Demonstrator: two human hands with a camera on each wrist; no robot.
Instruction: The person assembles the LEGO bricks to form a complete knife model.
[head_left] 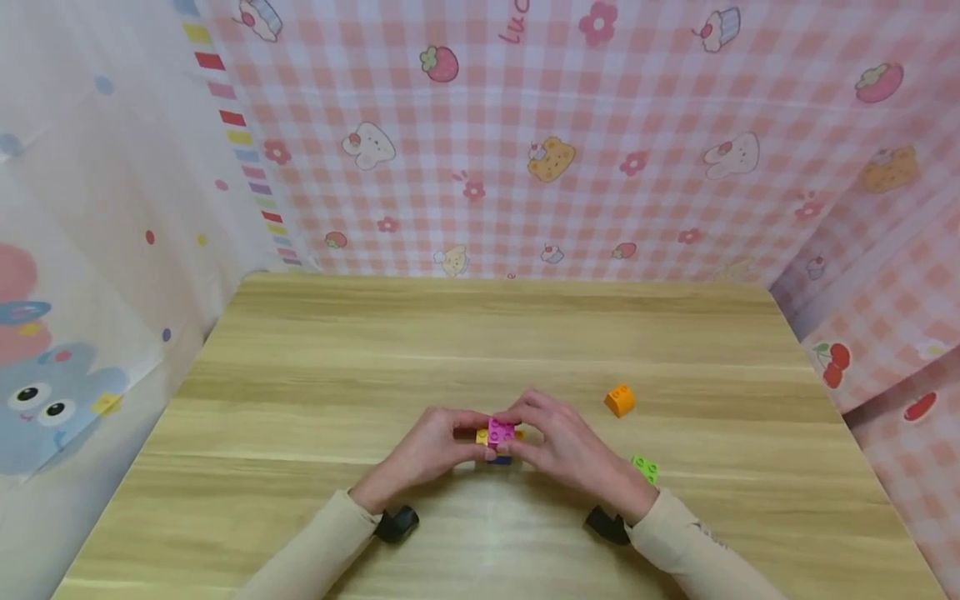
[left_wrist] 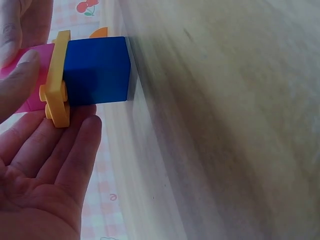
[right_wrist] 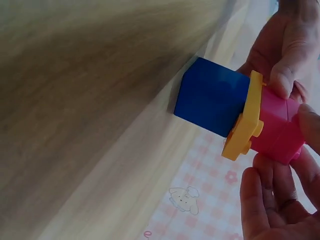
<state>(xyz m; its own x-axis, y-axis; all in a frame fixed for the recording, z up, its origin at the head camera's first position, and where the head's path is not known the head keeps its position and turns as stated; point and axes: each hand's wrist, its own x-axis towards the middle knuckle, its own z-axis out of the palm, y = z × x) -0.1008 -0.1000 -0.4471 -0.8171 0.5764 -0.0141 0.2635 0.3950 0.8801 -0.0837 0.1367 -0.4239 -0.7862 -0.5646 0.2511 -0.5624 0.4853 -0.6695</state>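
In the middle of the table stands a small tower of toy building bricks. At its base is a blue brick (left_wrist: 96,71), resting on the wood. A flat yellow plate (right_wrist: 248,116) lies across it and overhangs at the sides, studs up. Pink bricks (head_left: 501,430), with a seam between two levels in the right wrist view, top the plate. My left hand (head_left: 438,442) pinches the pink part from the left, its fingers behind and the thumb in front. From the right, my right hand (head_left: 555,433) pinches the pink part near its top.
An orange brick (head_left: 620,401) with a rounded side lies to the right, beyond my right hand. A lime green brick (head_left: 645,468) sits beside the right wrist, partly hidden by it. Patterned cloth (head_left: 480,142) hangs behind the wooden table (head_left: 315,392).
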